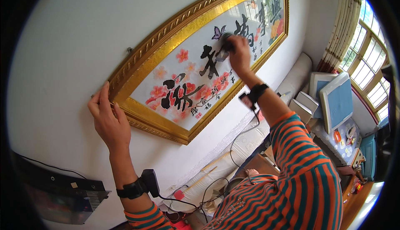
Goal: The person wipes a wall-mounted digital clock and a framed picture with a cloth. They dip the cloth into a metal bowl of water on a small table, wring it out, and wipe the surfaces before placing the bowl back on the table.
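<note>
A wide calligraphy picture (203,39) under glass hangs on the wall before me, in an ornate gold-brown picture frame (187,17). Black characters, pink blossoms and a purple butterfly (218,32) decorate it. My left hand (112,120) grips the frame at its near left corner, with the fingertips along the outer edge and the thumb towards the front. Against the glass, near the middle, my right hand (240,55) holds a dark object (227,42); blur and the fingers hide what it is. Each forearm wears a black strap (132,188) with a cabled device.
A dark flat screen (59,202) is at lower left. Below the picture runs a sofa with a pale cover (250,136). Blue-and-white cushions (336,102) are stacked at right, by a table (337,144) with small items. Loose cables (231,148) hang near my body.
</note>
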`<action>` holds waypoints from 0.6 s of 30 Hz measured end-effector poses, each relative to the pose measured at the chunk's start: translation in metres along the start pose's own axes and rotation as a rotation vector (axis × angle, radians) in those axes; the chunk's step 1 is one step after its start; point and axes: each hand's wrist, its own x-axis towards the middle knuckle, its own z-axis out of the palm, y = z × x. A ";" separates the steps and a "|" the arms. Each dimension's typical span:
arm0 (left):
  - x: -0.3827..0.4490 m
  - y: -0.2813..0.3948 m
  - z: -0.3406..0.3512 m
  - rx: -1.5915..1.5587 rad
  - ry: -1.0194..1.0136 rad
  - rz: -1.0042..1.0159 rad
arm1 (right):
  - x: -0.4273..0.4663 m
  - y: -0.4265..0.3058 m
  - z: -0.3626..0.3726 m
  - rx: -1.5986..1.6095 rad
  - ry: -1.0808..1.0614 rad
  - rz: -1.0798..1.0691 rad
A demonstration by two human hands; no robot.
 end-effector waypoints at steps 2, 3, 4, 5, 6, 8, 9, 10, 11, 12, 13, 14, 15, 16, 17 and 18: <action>0.000 0.000 0.000 0.000 -0.007 -0.007 | 0.007 0.040 -0.004 -0.085 0.008 0.375; 0.000 0.001 0.000 -0.002 -0.013 -0.014 | 0.009 0.054 -0.004 -0.143 0.008 0.466; 0.000 0.001 0.000 -0.003 -0.018 -0.019 | 0.003 0.059 -0.003 -0.126 0.030 0.463; 0.001 0.001 -0.001 0.001 -0.015 -0.012 | -0.003 0.059 -0.003 -0.129 0.018 0.542; 0.001 0.001 -0.001 0.004 -0.013 -0.004 | -0.014 0.050 -0.002 -0.112 0.029 0.435; 0.001 0.001 0.000 -0.005 -0.015 -0.015 | -0.050 0.012 0.005 -0.037 0.041 0.361; 0.001 0.001 0.000 -0.015 -0.017 -0.035 | -0.071 -0.015 0.008 -0.011 -0.026 0.352; 0.001 0.002 0.001 -0.056 -0.019 -0.050 | -0.094 -0.044 0.009 0.092 -0.086 0.241; 0.001 0.002 0.001 -0.018 -0.008 -0.038 | -0.115 -0.071 0.009 0.167 -0.170 0.089; 0.001 0.002 0.002 -0.012 0.004 -0.022 | -0.135 -0.095 0.006 0.272 -0.295 0.027; 0.002 0.001 0.002 -0.033 0.011 -0.020 | -0.152 -0.115 0.003 0.337 -0.391 -0.058; 0.001 0.001 0.002 -0.004 0.010 -0.008 | -0.159 -0.119 -0.001 0.386 -0.538 -0.224; 0.001 0.001 0.002 -0.001 0.005 -0.012 | -0.161 -0.118 -0.002 0.355 -0.567 -0.279; 0.002 0.000 0.002 -0.023 -0.003 -0.034 | -0.158 -0.110 -0.004 0.356 -0.537 -0.225; 0.002 0.000 0.001 0.008 0.003 -0.006 | -0.149 -0.096 -0.004 0.352 -0.507 -0.184; 0.002 -0.001 0.001 0.013 0.005 0.003 | -0.138 -0.078 -0.002 0.322 -0.425 -0.131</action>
